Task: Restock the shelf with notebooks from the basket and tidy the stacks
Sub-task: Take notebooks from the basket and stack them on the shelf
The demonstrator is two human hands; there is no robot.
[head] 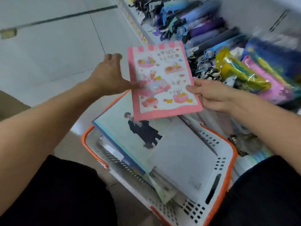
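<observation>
A pink notebook (pixel 162 79) with cartoon rabbits and cakes hangs in the air above the basket (pixel 228 160). My right hand (pixel 210 94) pinches its right edge, thumb on the cover. My left hand (pixel 109 77) touches its left edge with the thumb, the other fingers spread and lifted. The white basket with orange rim and handles stands on the floor between my knees. In it lies a pale blue notebook (pixel 130 136) showing dark-clothed figures, resting on a grey one (pixel 184 162), with more beneath.
The shelf (pixel 275 12) runs along the right, stocked with folded umbrellas (pixel 210 28) in blue and purple and bright packets (pixel 244 74) in yellow, pink and blue. A lower shelf holds more goods at the right. White floor tiles (pixel 57 46) lie to the left.
</observation>
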